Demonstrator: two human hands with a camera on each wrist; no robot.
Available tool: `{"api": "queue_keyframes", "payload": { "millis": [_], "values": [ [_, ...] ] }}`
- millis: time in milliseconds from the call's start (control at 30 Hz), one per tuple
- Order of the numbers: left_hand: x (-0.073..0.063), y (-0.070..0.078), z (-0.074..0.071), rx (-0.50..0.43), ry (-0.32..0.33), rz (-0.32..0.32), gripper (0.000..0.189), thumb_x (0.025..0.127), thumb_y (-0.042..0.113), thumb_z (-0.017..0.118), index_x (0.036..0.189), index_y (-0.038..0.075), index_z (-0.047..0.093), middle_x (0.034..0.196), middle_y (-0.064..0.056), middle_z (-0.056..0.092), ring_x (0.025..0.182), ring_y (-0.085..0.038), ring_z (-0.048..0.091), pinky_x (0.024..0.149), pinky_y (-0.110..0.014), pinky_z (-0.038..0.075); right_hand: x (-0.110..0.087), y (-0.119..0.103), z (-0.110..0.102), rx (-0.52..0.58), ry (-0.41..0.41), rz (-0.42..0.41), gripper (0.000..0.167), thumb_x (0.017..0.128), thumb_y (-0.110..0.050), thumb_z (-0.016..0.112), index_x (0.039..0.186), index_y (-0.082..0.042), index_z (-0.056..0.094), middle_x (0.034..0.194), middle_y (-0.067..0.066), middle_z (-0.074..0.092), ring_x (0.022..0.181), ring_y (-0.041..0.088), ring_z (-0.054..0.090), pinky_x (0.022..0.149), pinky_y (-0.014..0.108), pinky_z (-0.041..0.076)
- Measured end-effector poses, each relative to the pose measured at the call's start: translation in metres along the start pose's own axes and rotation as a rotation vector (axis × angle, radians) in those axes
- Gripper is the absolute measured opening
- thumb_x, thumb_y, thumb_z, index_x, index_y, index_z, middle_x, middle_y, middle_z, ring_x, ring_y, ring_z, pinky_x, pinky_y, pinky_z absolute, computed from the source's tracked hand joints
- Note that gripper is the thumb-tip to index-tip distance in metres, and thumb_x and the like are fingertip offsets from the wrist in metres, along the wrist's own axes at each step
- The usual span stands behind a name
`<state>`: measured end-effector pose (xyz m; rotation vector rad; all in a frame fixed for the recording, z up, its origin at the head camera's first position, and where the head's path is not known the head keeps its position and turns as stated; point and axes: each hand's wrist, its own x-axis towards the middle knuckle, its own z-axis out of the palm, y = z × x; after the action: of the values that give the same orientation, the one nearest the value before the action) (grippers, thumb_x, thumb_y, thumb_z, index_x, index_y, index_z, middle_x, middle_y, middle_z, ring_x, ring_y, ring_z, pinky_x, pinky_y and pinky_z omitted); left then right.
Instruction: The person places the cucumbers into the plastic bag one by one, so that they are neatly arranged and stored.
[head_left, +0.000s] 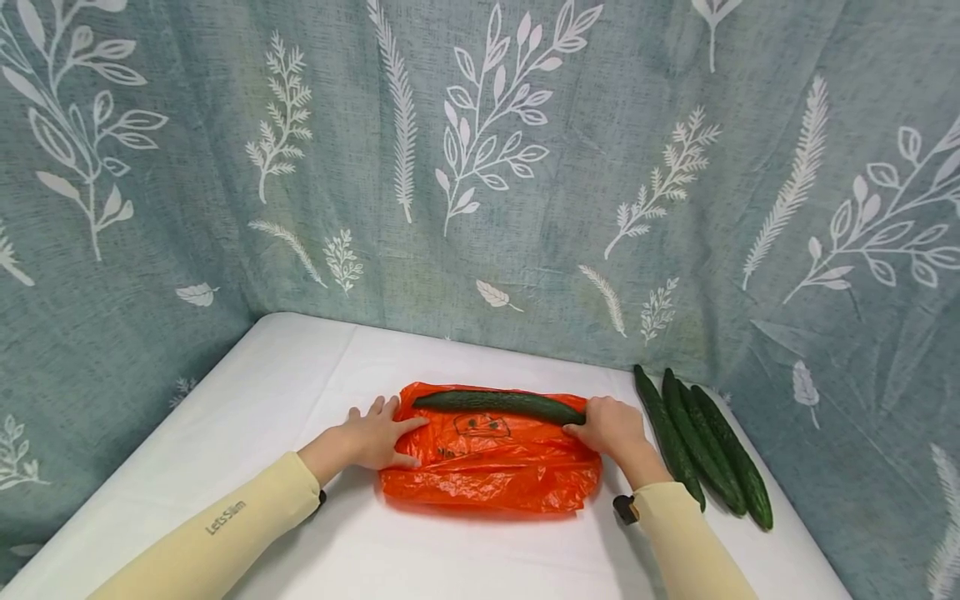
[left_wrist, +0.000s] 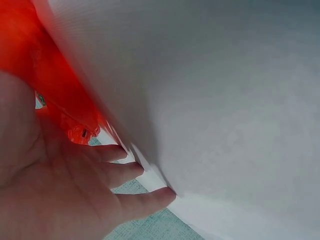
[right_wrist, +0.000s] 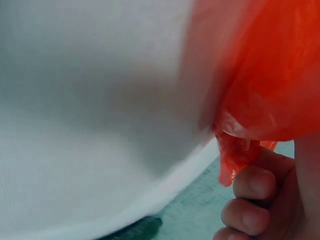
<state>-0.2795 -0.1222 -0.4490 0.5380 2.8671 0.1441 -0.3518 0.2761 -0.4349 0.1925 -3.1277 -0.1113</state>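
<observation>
An orange-red plastic bag (head_left: 495, 487) with a dark printed drawing lies flat on the white table in the head view. One long green cucumber (head_left: 498, 403) rests crosswise along the bag's far edge. My left hand (head_left: 372, 435), fingers spread, rests at the bag's left side; in the left wrist view its fingertips (left_wrist: 167, 195) touch the white surface. At the other side, my right hand (head_left: 611, 429) grips the bag's right edge by the cucumber's end, which it partly hides. The right wrist view shows curled fingers (right_wrist: 255, 182) and crumpled plastic (right_wrist: 235, 155) at them.
Several cucumbers (head_left: 678, 429) lie side by side on the table (head_left: 300, 392) near its right edge, just beyond my right forearm. A blue-green leaf-patterned curtain (head_left: 420, 275) hangs close behind the table and along both sides.
</observation>
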Motion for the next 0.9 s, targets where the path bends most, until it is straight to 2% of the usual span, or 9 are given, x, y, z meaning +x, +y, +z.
{"api": "queue_keyframes", "payload": {
  "millis": [300, 500, 733, 900],
  "values": [
    [0.001, 0.000, 0.001, 0.017, 0.007, 0.002, 0.077, 0.089, 0.068, 0.061, 0.155, 0.034, 0.040, 0.162, -0.024, 0.027, 0.147, -0.049, 0.028, 0.106, -0.073, 0.033, -0.010, -0.012, -0.013, -0.129, 0.012, 0.018, 0.048, 0.079, -0.059, 0.078, 0.083, -0.011, 0.070, 0.066, 0.002, 0.059, 0.058, 0.022, 0.056, 0.054, 0.037, 0.051],
    [0.002, 0.000, 0.000, 0.023, 0.001, -0.001, 0.078, 0.089, 0.068, 0.061, 0.155, 0.034, 0.039, 0.163, -0.023, 0.026, 0.148, -0.049, 0.027, 0.107, -0.074, 0.032, -0.016, -0.015, -0.021, -0.193, 0.047, -0.011, 0.049, 0.079, -0.059, 0.078, 0.076, -0.012, 0.065, 0.061, 0.002, 0.056, 0.053, 0.022, 0.054, 0.049, 0.035, 0.048],
    [0.003, 0.000, 0.001, 0.036, 0.005, -0.006, 0.078, 0.088, 0.069, 0.060, 0.155, 0.035, 0.039, 0.162, -0.023, 0.026, 0.147, -0.048, 0.028, 0.106, -0.073, 0.033, -0.017, -0.009, -0.022, -0.178, 0.020, -0.074, 0.048, 0.084, -0.058, 0.074, 0.074, -0.013, 0.060, 0.061, 0.001, 0.054, 0.053, 0.019, 0.053, 0.049, 0.034, 0.046],
    [0.003, -0.001, 0.001, 0.037, 0.005, -0.001, 0.078, 0.088, 0.069, 0.060, 0.155, 0.035, 0.039, 0.162, -0.023, 0.026, 0.147, -0.048, 0.028, 0.105, -0.073, 0.034, -0.020, -0.001, -0.015, -0.083, 0.006, -0.096, 0.039, 0.089, -0.049, 0.073, 0.075, -0.014, 0.062, 0.062, 0.000, 0.056, 0.055, 0.019, 0.053, 0.052, 0.034, 0.046]
  ]
}}
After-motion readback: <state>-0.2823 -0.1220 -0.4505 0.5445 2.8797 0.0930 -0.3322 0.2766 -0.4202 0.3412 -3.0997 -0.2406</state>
